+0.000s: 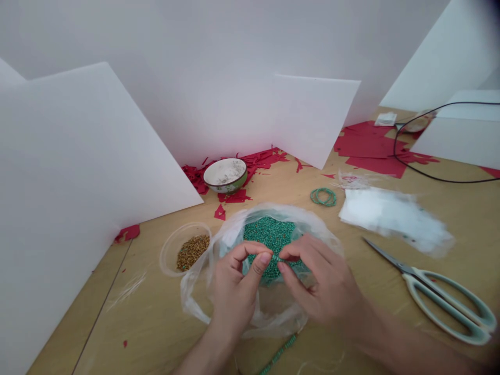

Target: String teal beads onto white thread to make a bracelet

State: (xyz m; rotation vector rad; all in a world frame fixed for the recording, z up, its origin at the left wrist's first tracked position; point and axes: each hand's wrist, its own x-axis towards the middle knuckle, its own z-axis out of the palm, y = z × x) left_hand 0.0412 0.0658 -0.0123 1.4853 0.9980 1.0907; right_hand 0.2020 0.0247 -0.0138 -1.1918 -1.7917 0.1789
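My left hand [236,284] and my right hand [322,284] meet over a clear plastic bag [234,229] full of small green beads [269,232]. Both hands pinch with thumb and forefinger, fingertips almost touching, at a green bead between them. A short strand of strung green beads [279,355] trails on the table below my wrists. What runs between the pinched fingers is too fine to see.
A clear cup of brown beads [191,251] sits left of the bag. Green bead rings [323,196], clear plastic wrap [394,217] and pale green scissors [445,297] lie to the right. A bowl [225,175] and red paper scraps [375,148] lie behind, white boards around.
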